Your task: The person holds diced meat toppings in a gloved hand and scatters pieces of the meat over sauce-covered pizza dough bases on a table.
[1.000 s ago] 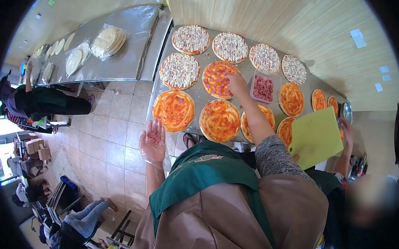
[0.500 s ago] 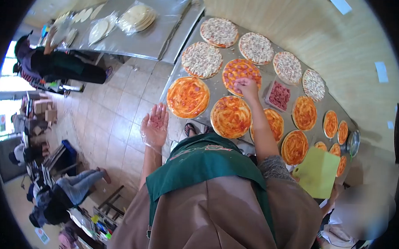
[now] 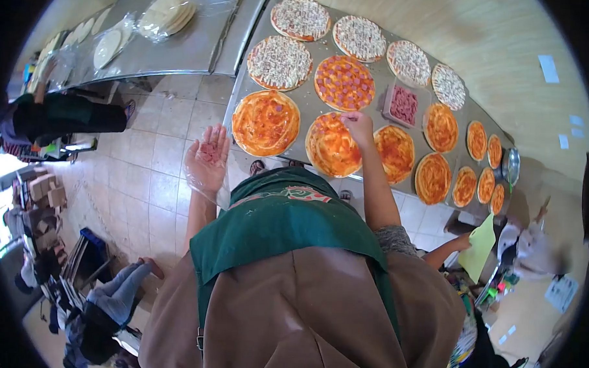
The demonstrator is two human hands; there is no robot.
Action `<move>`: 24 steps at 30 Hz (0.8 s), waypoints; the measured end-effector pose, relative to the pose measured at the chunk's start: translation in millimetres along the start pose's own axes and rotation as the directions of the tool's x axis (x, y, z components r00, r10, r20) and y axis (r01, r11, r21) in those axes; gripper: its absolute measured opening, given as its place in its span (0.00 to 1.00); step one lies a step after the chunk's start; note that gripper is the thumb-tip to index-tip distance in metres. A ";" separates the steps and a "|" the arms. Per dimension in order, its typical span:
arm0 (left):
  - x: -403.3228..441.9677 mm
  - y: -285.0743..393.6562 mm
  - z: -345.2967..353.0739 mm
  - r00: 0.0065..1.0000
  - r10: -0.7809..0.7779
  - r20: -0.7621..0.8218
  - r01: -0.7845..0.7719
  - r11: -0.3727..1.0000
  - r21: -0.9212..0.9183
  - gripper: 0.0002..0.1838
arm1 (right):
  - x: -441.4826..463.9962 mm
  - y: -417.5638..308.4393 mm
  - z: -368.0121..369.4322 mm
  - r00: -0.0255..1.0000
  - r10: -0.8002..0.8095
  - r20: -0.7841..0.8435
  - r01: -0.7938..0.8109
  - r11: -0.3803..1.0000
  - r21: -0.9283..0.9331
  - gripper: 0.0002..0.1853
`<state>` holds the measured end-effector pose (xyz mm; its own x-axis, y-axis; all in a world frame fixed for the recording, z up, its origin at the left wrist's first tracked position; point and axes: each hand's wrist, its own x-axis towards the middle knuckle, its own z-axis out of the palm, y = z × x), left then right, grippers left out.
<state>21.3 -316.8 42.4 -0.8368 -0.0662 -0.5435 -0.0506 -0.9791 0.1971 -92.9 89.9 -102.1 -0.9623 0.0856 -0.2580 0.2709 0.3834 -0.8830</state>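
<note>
My left hand (image 3: 206,160), in a clear plastic glove, is palm up with its fingers stretched out and carries pinkish diced ham (image 3: 210,153) in the palm. Over the upper right edge of a sauced pizza base (image 3: 331,153), my right hand (image 3: 358,129) has its fingers pinched together. Anything between those fingertips is too small to make out. A few ham cubes lie on that base's upper part. Just behind it sits a pizza covered with ham cubes (image 3: 345,83). A clear plastic tub (image 3: 386,112) of diced ham stands behind and right of my right hand.
Cheese-topped pizzas (image 3: 300,19) line the back of the metal table (image 3: 240,94); several sauced bases (image 3: 441,127) extend right toward a metal bowl (image 3: 512,167). Bagged bases (image 3: 167,14) lie on another table. A person's hand holds a green board (image 3: 479,249) at right. Other people stand at left.
My right hand has moved from the ham-covered pizza to the sauced base nearer me, where ham cubes now show. The view has shifted. The green board has tilted and moved away from the table.
</note>
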 end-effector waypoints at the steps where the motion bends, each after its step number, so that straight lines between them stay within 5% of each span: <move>1: 5.9 8.1 -2.7 0.999 -0.019 0.035 0.019 1.000 0.005 0.25 | -4.5 -0.9 0.9 0.998 0.004 -0.055 -0.006 0.999 -0.038 0.07; 6: 16.5 43.9 -2.2 0.991 -0.031 0.129 0.031 1.000 0.000 0.25 | -0.4 -4.5 -2.0 0.978 0.031 -0.207 -0.059 0.990 -0.129 0.05; 14: 11.8 43.7 -12.1 0.986 0.044 0.160 -0.028 0.994 -0.103 0.27 | 20.8 -10.6 11.2 0.990 -0.050 -0.128 -0.017 0.879 -0.476 0.04; 21: -13.4 2.8 -12.2 0.995 0.096 0.008 -0.095 0.990 -0.105 0.27 | 16.7 -41.8 -3.7 0.997 -0.023 -0.069 -0.025 0.780 -0.625 0.06; 24: -19.0 -5.8 -9.1 0.994 0.113 -0.002 -0.112 0.990 -0.090 0.27 | 11.5 -49.2 -9.4 0.989 -0.132 -0.059 0.094 0.897 -0.433 0.06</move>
<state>42.5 -311.6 44.1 -0.8360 -0.1764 -0.5197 0.0932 -0.9788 0.1823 -117.5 80.6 -58.0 -0.9894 0.0883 -0.1154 0.1423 0.7497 -0.6463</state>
